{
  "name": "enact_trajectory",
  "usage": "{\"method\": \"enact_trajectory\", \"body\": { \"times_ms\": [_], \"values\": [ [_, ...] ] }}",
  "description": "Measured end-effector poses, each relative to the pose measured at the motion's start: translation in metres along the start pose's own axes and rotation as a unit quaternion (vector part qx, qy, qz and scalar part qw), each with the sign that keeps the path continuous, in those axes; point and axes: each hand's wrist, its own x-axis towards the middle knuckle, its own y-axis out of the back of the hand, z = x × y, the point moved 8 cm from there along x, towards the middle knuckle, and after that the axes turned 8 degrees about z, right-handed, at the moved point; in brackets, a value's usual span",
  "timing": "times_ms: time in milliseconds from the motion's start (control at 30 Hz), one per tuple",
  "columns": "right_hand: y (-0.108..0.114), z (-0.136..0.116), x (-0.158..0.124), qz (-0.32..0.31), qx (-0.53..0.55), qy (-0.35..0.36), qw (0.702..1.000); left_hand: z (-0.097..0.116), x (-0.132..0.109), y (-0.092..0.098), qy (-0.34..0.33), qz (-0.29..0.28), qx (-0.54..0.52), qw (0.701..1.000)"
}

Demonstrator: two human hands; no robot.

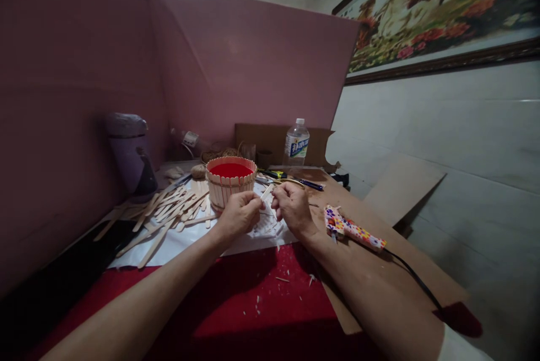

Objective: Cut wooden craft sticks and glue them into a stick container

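Note:
My left hand [242,213] is closed in a pinch around a short, pale wooden craft stick [266,192] that points up and to the right. Close by, my right hand [293,204] has its fingers curled together at the stick's far end; what they hold, if anything, is hidden. Just behind my left hand stands a round bucket [219,189] faced with upright craft sticks, with a bright red inside. Beneath both hands lies a white sheet [236,246] strewn with wood scraps.
Loose craft sticks [177,209] are heaped at left, near a purple flask [131,153]. A flower-patterned glue gun [352,230] rests on cardboard at right, its cord trailing off. Behind stand a plastic bottle [297,141] and a utility knife [272,174]. Red cloth [253,305] covers the front.

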Motion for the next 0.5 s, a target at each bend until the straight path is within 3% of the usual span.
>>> {"method": "enact_trajectory", "body": {
  "times_ms": [233,500],
  "values": [
    [0.001,0.008,0.005,-0.008,-0.023,-0.020,1.000,0.002,0.000,0.004,0.019,0.011,-0.070,0.997],
    [-0.022,0.006,-0.003,-0.083,0.156,-0.088,0.980,-0.002,0.001,-0.001,-0.011,-0.024,-0.027,0.999]
  ]
}}
